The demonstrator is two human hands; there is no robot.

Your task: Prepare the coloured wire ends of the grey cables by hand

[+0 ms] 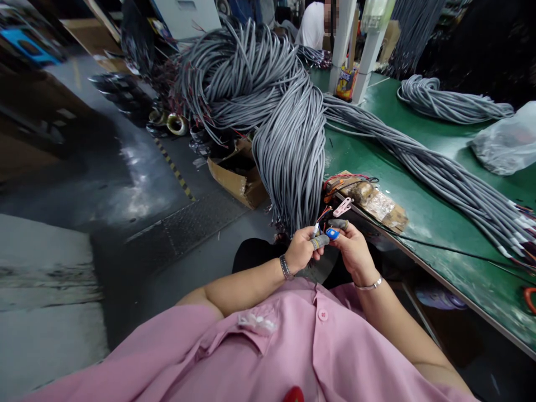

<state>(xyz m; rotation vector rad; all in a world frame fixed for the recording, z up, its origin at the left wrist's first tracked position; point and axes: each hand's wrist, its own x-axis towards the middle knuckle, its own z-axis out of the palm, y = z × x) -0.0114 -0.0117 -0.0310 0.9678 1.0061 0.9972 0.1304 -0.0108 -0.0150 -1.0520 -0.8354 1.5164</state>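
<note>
My left hand point(300, 251) is closed on the end of a grey cable, with a white sleeve point(315, 228) and thin coloured wires point(324, 213) standing out above the fingers. A grey cover wraps its thumb. Close beside it, my right hand point(357, 254) is pinched, its index finger in a grey cover too. At its thumb tip is a small blue piece point(332, 234); whether this is worn or held I cannot tell. What lies between these fingertips is hidden. Just beyond the hands, a pink clip point(342, 207) sits at the table edge.
A large heap of grey cables point(288, 139) hangs over the edge of the green table point(422, 142). A taped cardboard piece point(372, 201), another cable bundle point(422, 167) and a plastic bag point(508, 139) lie on it. A cardboard box point(238, 178) stands on the floor; a person point(312, 25) is behind.
</note>
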